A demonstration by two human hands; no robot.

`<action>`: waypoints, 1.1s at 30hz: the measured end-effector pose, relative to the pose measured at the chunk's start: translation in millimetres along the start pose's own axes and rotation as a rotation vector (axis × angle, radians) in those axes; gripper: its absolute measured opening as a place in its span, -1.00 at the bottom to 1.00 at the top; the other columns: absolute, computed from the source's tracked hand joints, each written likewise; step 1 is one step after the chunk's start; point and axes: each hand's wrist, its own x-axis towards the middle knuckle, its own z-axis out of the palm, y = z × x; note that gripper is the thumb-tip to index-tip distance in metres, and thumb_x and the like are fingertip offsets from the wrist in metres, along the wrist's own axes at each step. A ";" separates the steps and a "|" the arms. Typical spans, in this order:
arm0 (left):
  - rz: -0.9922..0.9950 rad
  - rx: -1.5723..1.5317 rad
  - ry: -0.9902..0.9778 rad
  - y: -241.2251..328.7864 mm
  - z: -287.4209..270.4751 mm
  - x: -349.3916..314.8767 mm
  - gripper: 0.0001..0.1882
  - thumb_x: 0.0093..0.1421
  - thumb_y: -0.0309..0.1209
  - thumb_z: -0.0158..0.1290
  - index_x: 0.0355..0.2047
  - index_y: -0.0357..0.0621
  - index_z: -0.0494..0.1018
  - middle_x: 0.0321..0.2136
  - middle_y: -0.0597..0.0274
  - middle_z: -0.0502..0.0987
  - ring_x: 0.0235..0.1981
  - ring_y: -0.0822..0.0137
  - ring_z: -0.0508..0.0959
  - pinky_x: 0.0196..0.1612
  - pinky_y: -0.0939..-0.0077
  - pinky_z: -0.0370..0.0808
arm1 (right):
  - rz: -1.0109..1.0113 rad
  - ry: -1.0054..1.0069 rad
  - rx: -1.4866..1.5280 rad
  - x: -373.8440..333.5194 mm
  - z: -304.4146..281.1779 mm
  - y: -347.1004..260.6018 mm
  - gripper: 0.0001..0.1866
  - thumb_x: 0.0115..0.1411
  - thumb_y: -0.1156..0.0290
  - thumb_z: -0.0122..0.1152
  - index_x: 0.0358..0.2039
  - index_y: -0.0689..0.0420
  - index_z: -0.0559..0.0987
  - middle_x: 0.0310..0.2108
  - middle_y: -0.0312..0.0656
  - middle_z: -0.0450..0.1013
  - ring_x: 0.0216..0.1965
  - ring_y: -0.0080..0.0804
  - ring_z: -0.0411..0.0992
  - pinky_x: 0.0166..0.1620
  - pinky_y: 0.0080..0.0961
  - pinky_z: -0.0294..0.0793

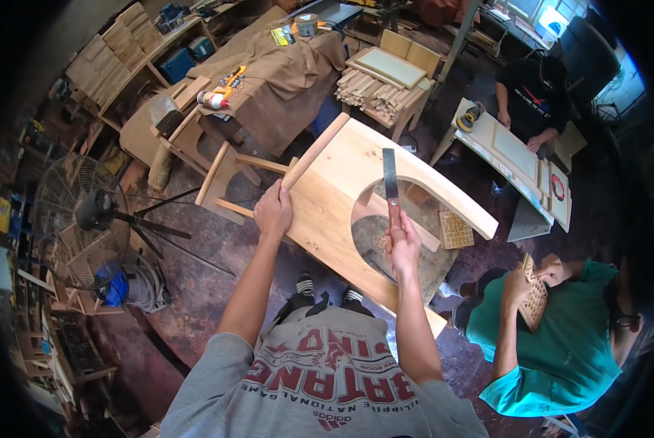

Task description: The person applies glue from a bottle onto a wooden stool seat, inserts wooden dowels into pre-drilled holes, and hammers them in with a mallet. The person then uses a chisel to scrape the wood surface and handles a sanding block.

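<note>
My left hand [274,212] is closed round the lower end of a rounded wooden rail [317,152] along the left edge of a pale wooden furniture piece [320,208]. Its broad panels have large arched cut-outs. In my right hand [403,247] is a flat-bladed hand tool [390,175] with a brown riveted wooden handle, its dark, square-ended blade pointing away from me. The tool is over the arched opening; whether its blade touches the wood I cannot tell. My right fingers wrap the handle and partly hide it.
A standing fan [90,212] is at left, near a smaller wooden frame [228,179]. Behind is a cloth-covered table [268,95] with a glue bottle [212,100]. A person in green [553,343] holds a studded wooden block [533,299] at right. Another person works at a table [502,157].
</note>
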 end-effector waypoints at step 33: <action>0.019 -0.061 0.051 6.1 6.1 -0.2 -0.54 0.44 -0.18 -0.14 0.12 -0.14 0.59 0.04 -0.03 0.64 0.07 -0.06 0.61 0.17 0.11 0.48 | -0.007 -0.020 -0.092 18.6 -2.8 -8.0 -0.37 0.43 0.52 0.00 0.49 0.04 0.25 -0.40 -0.32 0.43 -0.65 -0.65 0.25 -0.61 -0.64 0.20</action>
